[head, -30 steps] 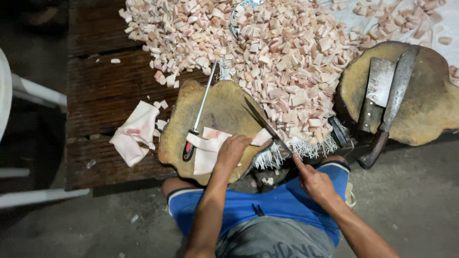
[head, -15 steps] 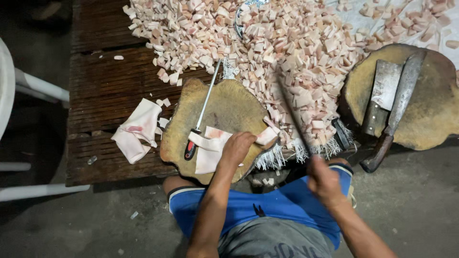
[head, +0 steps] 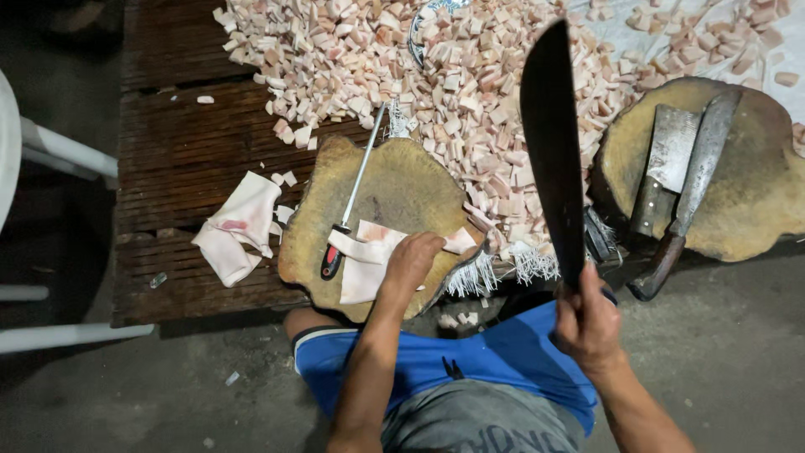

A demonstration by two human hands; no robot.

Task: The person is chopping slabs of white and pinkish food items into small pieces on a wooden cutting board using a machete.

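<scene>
The left hand (head: 411, 262) presses flat on the fat strip (head: 362, 262) lying on the near block (head: 394, 189), pinning it for cutting. The right hand (head: 587, 323), right of that block, grips a raised machete (head: 552, 143), clear of the fingers.

A pale, pinkish slab of fatty meat (head: 362, 262) lies flat on the round wooden chopping block (head: 394, 197) at the desk's near edge, pinned under the left grip (head: 411, 260). The long dark machete (head: 553, 143) stands raised, blade up, in the right grip (head: 587, 323).
</scene>
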